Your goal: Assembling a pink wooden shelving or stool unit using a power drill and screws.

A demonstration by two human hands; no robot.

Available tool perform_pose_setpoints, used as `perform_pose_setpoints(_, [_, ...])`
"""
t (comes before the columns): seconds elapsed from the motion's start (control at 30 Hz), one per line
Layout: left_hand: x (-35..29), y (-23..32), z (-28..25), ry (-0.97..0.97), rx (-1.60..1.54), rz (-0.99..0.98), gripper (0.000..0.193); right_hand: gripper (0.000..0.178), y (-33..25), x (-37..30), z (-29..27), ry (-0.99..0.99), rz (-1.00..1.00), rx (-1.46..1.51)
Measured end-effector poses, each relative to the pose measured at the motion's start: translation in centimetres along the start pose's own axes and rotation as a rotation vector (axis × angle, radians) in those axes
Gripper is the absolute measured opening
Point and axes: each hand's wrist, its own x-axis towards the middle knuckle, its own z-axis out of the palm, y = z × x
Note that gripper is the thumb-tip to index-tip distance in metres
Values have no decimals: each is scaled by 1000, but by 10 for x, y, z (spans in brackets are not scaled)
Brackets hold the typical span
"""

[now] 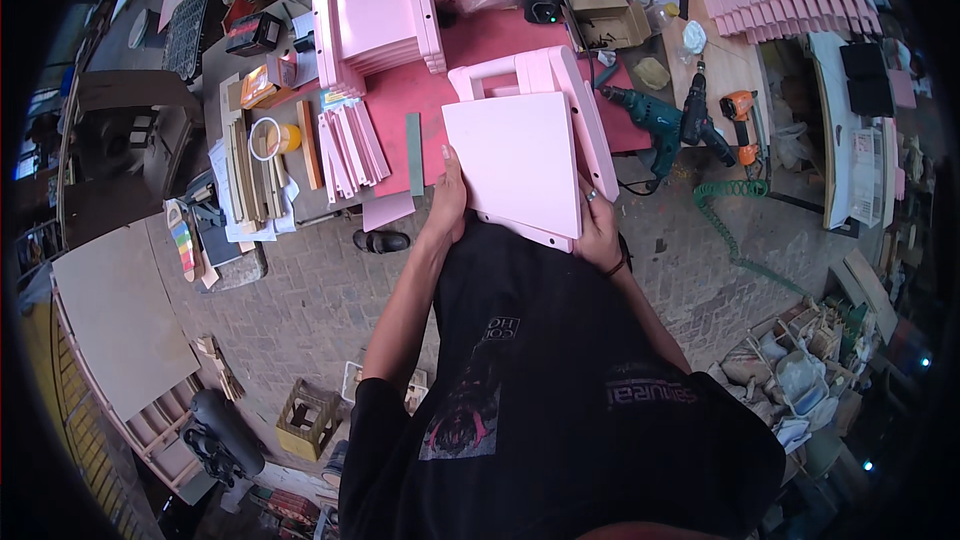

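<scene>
In front of my body a flat pink panel (pixel 515 160) lies at a slant over a pink frame piece (pixel 590 125), which has a cut-out near its far end and dark holes along its edge. My left hand (pixel 449 198) grips the panel's left edge, thumb upright along it. At the near right corner, my right hand (pixel 600 232) is closed round the panel and the frame piece; a ring shows on one finger. The undersides and most of my fingertips are hidden.
Stacked pink parts (pixel 378 20) stand on the red-topped table (pixel 470 35). Narrow pink strips (pixel 352 148) and a green strip (pixel 415 153) lie to the left. A teal drill (pixel 655 125), an orange-black air tool (pixel 740 110) and a coiled green hose (pixel 715 205) are at right.
</scene>
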Motion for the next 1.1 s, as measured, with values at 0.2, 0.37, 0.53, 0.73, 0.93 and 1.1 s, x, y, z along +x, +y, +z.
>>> perform_pose_setpoints(0.2, [10, -7, -7, -119, -64, 43, 82, 35, -1, -2, 4, 47, -19, -22])
perform_pose_setpoints(0.37, [5, -4, -20, -11, 249, 134, 73, 35, -10, 2, 2, -12, 4, -40])
perform_pose_setpoints(0.53, [2, 62, 9, 364, 612, 1317, 24, 36, -26, 2, 3, -104, 47, 12])
perform_pose_setpoints(0.73, [2, 81, 26, 156, 636, 1134, 39, 39, -30, 0, 7, -118, -28, 9])
perform_pose_setpoints(0.93, [25, 79, 34, 124, 609, 867, 61, 39, -30, 3, 8, -112, 71, 78])
perform_pose_setpoints(1.1, [44, 72, 31, 150, 523, 792, 69, 38, -24, 0, 15, -56, 13, 88])
